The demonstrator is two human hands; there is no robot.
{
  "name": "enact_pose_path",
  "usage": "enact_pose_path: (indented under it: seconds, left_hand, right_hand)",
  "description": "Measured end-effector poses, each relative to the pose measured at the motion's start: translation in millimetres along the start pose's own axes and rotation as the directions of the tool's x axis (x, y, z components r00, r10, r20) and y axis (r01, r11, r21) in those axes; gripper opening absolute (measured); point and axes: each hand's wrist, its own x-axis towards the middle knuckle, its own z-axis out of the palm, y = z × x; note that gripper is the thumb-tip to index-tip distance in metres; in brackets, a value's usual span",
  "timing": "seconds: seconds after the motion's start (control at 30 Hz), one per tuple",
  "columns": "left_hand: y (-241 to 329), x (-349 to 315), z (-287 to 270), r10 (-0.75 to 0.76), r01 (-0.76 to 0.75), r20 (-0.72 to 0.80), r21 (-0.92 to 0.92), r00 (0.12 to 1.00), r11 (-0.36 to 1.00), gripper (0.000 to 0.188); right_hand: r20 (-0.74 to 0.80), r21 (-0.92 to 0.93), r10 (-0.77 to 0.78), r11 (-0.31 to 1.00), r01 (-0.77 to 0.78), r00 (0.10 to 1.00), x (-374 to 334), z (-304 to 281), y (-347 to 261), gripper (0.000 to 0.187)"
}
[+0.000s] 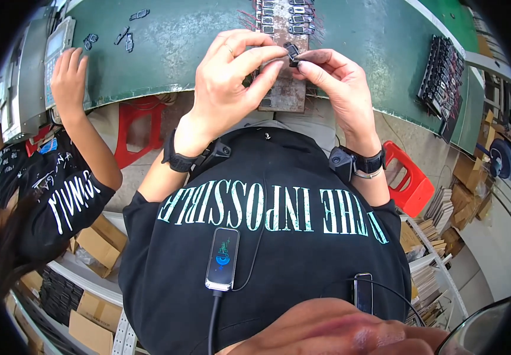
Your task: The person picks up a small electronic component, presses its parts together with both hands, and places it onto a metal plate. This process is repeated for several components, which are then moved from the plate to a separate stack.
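Note:
Over the near end of a worn metal board (281, 97), my two hands meet at a small black rectangular part (291, 53) with what looks like a lighter face. My left hand (223, 80) pinches its left side with thumb and forefinger. The thumb and forefinger of my right hand (341, 83) close on its right side. Just beyond my fingers, rows of small black-framed modules (300, 19) with thin red wires lie on the board. They look like small speakers, though their kind is hard to tell.
The board rests on a green worktable (196, 29). Loose black parts (129, 41) lie at the left. A co-worker's hand (69, 77) is by a machine with a screen (57, 44). A stacked batch of wired modules (442, 77) stands at the right, above a red stool (406, 180).

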Motion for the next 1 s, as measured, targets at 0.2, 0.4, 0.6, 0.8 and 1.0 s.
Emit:
enact_pose_path:
  seconds: [0.2,0.4,0.6,0.8,1.0]
  left_hand:
    - [5,2,-7,-0.143,0.157,0.125,-0.106,0.982,0.982,0.018]
    - [2,1,-3,-0.043,0.047,0.139,-0.029,0.989,0.998,0.013]
    - [1,8,0,0.002,0.009,0.222,-0.051,0.975,0.999,0.009]
    - [6,4,18,-0.113,0.129,0.111,-0.146,0.987,0.981,0.012]
    - [12,-1,33,-0.302,0.295,0.018,-0.267,0.953,0.917,0.012]
  right_hand:
    - [-0.049,-0.11,-0.089,0.99,0.083,0.995,-6,8,-8,0.02]
    - [-0.034,-0.347,-0.207,0.92,0.183,0.978,-7,7,-10,0.016]
    - [0.065,-0.568,-0.26,0.784,0.249,0.964,-6,-2,-16,0.012]
    - [0.037,-0.612,-0.304,0.746,0.262,0.952,-5,2,-16,0.013]
    - [0.112,-0.849,-0.655,0.327,0.414,0.747,-5,11,-4,0.012]
